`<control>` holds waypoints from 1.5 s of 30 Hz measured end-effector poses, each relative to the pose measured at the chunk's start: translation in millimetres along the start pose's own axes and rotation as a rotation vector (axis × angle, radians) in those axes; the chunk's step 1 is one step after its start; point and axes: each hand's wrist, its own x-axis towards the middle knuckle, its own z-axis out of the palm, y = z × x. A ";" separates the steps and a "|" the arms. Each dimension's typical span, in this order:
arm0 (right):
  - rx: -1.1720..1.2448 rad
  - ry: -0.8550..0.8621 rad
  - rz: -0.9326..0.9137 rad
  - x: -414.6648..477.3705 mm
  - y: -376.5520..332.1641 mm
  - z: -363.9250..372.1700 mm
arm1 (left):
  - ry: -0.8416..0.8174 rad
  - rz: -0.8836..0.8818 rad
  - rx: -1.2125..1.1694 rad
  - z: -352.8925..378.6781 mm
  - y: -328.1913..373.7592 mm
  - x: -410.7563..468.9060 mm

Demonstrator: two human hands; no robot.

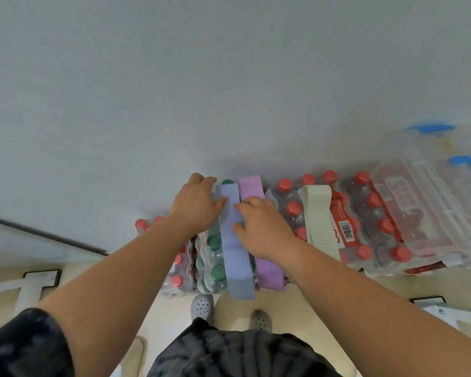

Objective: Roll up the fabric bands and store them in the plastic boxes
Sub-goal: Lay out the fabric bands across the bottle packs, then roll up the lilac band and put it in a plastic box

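Observation:
Three fabric bands lie flat across shrink-wrapped bottle packs against the wall. A grey-blue band [235, 257] is in the middle, a lilac band [252, 187] lies just right of it, and a cream band [318, 213] lies further right. My left hand [195, 205] rests on the green-capped pack at the blue band's left edge, thumb touching the band. My right hand [259, 227] lies over the lilac band, its fingertips on the blue band's right edge. A clear plastic box [430, 202] with blue latches stands at the far right.
Packs of red-capped bottles [370, 221] and one green-capped pack [214, 257] form the work surface. The pale wall [229, 77] rises right behind them. My feet [201, 306] stand on a beige floor below; white frames sit at lower left and lower right.

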 end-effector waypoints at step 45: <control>1.154 0.218 -0.149 -202.8 -120.3 25.8 | 0.164 -0.010 -1.165 -71.7 10.8 -294.7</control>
